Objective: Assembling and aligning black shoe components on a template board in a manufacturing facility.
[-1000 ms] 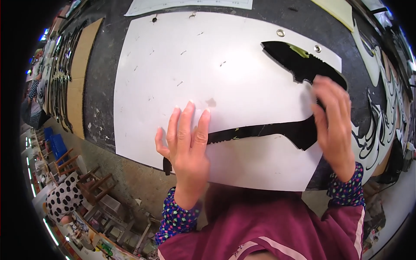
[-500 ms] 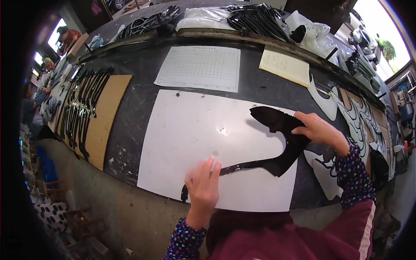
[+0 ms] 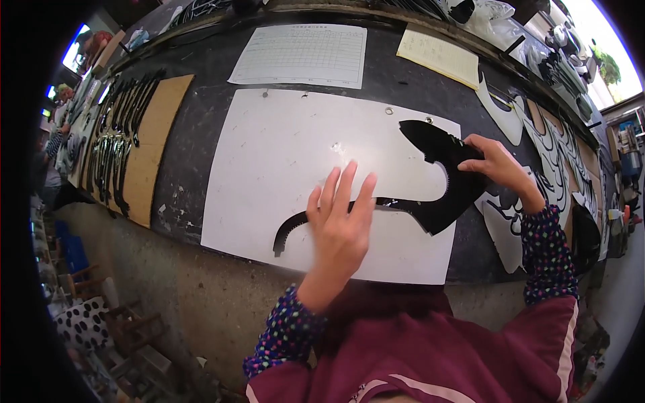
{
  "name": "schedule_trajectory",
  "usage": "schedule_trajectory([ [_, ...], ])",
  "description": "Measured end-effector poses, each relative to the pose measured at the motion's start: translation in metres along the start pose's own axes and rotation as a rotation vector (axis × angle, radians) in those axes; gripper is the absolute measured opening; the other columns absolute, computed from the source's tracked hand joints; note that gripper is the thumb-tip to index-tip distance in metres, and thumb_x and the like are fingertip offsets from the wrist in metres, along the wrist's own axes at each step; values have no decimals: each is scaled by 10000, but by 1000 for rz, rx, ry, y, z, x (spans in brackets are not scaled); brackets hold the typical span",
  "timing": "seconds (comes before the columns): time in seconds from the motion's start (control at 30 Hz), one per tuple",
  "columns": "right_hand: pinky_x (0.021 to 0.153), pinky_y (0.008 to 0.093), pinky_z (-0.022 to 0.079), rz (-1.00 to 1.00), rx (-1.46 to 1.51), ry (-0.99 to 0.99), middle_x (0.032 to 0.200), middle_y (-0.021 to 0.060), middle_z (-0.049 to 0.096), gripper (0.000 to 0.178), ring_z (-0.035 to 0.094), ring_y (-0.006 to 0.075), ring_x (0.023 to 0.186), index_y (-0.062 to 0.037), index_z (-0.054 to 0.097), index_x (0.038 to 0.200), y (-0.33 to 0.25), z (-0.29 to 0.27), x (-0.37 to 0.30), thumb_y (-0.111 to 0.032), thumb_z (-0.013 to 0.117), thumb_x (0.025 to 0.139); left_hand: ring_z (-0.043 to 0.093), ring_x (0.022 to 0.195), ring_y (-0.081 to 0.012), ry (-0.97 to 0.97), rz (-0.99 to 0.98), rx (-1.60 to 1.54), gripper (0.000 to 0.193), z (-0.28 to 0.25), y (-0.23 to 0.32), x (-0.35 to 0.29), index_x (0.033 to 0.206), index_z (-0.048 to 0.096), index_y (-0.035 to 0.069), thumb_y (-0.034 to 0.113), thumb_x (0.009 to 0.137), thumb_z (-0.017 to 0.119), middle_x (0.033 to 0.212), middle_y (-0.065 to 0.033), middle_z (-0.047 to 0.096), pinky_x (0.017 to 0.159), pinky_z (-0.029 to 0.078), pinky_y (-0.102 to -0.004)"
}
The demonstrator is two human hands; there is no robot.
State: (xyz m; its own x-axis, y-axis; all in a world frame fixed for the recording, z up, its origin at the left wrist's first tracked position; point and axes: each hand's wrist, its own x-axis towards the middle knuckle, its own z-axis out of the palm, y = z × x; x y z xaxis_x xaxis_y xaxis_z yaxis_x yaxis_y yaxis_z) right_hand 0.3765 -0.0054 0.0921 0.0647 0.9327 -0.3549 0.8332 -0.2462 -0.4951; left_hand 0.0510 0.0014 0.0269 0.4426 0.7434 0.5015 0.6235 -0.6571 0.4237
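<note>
A flat, glossy black curved panel (image 3: 463, 188) with small notches along its edges lies over a white board (image 3: 255, 154). Its wide end is at the right, and a thin tail curves down to the lower left. My right hand (image 3: 500, 168) grips the wide end's outer edge, thumb on top and the other fingers partly hidden. Across the thin tail is my left hand (image 3: 341, 228), palm down with its fingers spread. It covers part of the tail; whether it presses on it I cannot tell.
Beyond the board lie a printed form (image 3: 302, 57) and a yellowish sheet (image 3: 440, 54). Slim black parts rest on cardboard (image 3: 161, 127) at the left. White curved pieces (image 3: 547, 141) lie to the right. A raised rail (image 3: 376, 12) crosses the far side; other people are at the far left.
My left hand has moved right and away from me along the tail, its fingers now spread. My right hand keeps its grip on the panel's wide end. The whole view has shifted.
</note>
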Motion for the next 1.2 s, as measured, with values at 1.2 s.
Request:
schedule_trajectory([
  [1.2, 839, 371, 505, -194, 236, 216, 995, 207, 690, 397, 673, 304, 938, 34, 611, 1120, 43, 36, 25, -174, 746, 811, 367, 1403, -311, -19, 120, 387, 436, 80, 15, 55, 1416, 529, 223, 323, 992, 524, 1523, -68, 426, 1089, 222, -595],
])
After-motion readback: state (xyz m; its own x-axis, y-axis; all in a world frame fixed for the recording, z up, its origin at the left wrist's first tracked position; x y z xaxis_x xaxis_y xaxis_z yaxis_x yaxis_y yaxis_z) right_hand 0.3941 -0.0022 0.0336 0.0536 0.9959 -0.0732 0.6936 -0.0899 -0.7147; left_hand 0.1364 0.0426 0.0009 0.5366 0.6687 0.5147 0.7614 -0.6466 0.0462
